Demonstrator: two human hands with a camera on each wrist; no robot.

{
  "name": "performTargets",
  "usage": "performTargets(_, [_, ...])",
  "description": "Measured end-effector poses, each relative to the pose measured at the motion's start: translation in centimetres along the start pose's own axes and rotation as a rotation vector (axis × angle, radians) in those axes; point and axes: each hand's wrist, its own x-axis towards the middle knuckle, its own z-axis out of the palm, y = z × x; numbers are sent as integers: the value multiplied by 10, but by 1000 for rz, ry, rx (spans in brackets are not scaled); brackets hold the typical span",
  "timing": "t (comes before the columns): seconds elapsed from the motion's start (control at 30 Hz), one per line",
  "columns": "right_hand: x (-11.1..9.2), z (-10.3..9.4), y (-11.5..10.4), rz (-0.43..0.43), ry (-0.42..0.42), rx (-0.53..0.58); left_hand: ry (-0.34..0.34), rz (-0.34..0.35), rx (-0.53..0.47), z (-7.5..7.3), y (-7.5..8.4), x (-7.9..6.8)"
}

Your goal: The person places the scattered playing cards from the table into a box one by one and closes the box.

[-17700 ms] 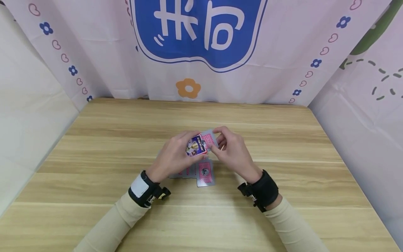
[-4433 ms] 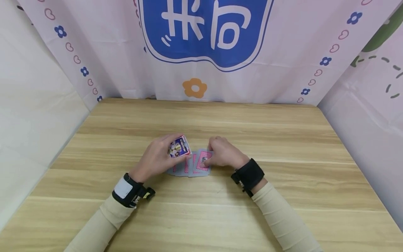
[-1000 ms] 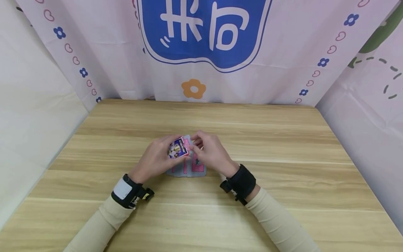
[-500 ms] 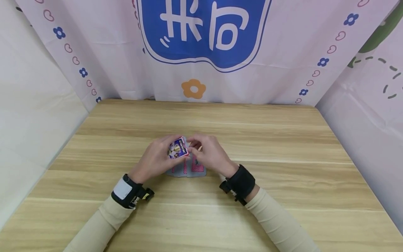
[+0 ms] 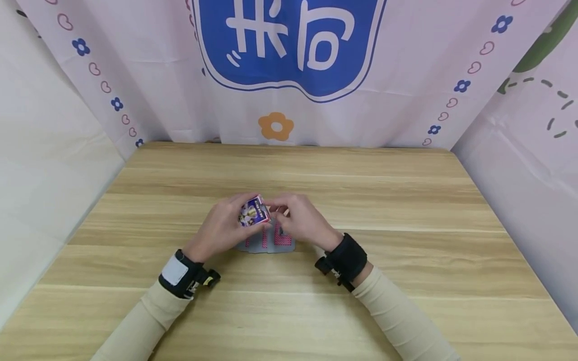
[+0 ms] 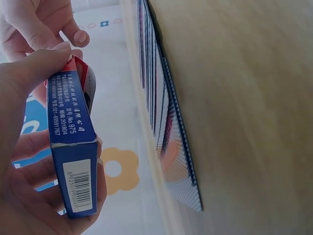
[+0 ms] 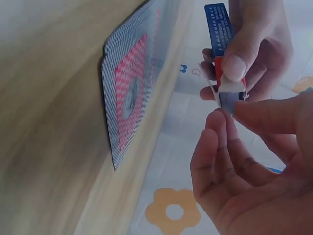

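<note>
My left hand (image 5: pixel 219 228) grips a small blue and red playing-card box (image 5: pixel 254 211), thumb on one side and fingers on the other. A barcode shows on the box's end in the left wrist view. Close to the box's open end is my right hand (image 5: pixel 304 218). Its thumb and fingertips pinch the end of a grey-edged playing card (image 7: pixel 229 100) at the opening; most of that card is hidden. Under both hands, a row of overlapping playing cards (image 5: pixel 282 242) lies on the table with pink-patterned backs up. The hands and box partly cover the row.
The wooden table (image 5: pixel 289 311) runs back to a white curtain (image 5: pixel 180 100) with a blue print and an orange flower. White cloth (image 5: pixel 49 150) also hangs at the left and right sides. Each wrist wears a black strap (image 5: pixel 347 260).
Earlier, my right hand was at the right end of the row. It then brought a pink-backed card to the box, and the card has slid inward until little shows. The row now reaches less far right.
</note>
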Motion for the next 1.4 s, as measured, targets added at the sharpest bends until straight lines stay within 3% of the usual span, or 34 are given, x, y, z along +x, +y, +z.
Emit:
performTargets(0.17, [0,-6,7,60,-11,-75,5,-24,2,-2,1,1])
performTargets(0.4, [-2,-8,19,103,-147,-326,-12,-49,13,-3,3,0])
performTargets(0.67, [-5,-5,26,154,-208,-435,-20,-68,13,-3,4,-1])
performTargets(0.83, [-6,-4,26,217,-230,-450,-18,-64,7,-3,3,-1])
performTargets(1.1, [-5,-5,28,267,-201,-356,-13,-44,11,-2,2,-1])
performTargets(1.27, [-4,-6,25,268,-231,-335,-6,-27,16,-2,1,-1])
performTargets(1.4, [-3,-7,26,236,-208,-391,-6,-25,19,-1,1,-1])
